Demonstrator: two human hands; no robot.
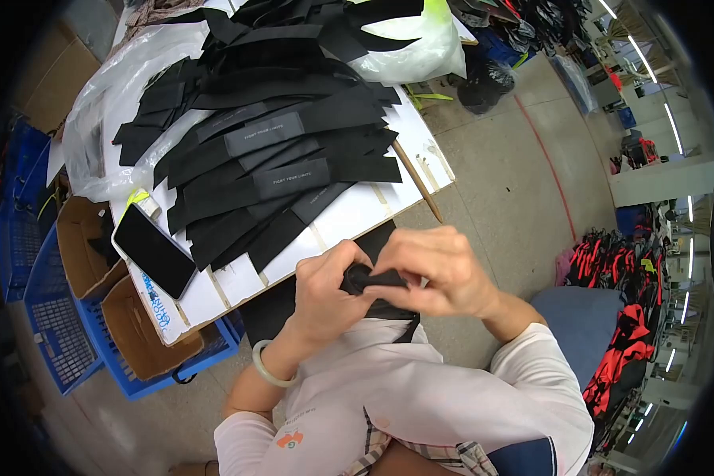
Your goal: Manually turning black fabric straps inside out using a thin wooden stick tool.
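My left hand and my right hand meet in front of my chest, both pinching one folded black fabric strip. Most of that strip is hidden under my fingers. A pale green bangle circles my left wrist. Just beyond my hands, a large fanned heap of black fabric strips, some with grey label patches, covers the white table. A black phone lies screen up near the table's left corner.
Clear plastic bags lie at the table's left, a white-and-green bag at its far end. A thin wooden stick rests on the right edge. Blue crates and cardboard boxes stand left; red-and-black garments pile right.
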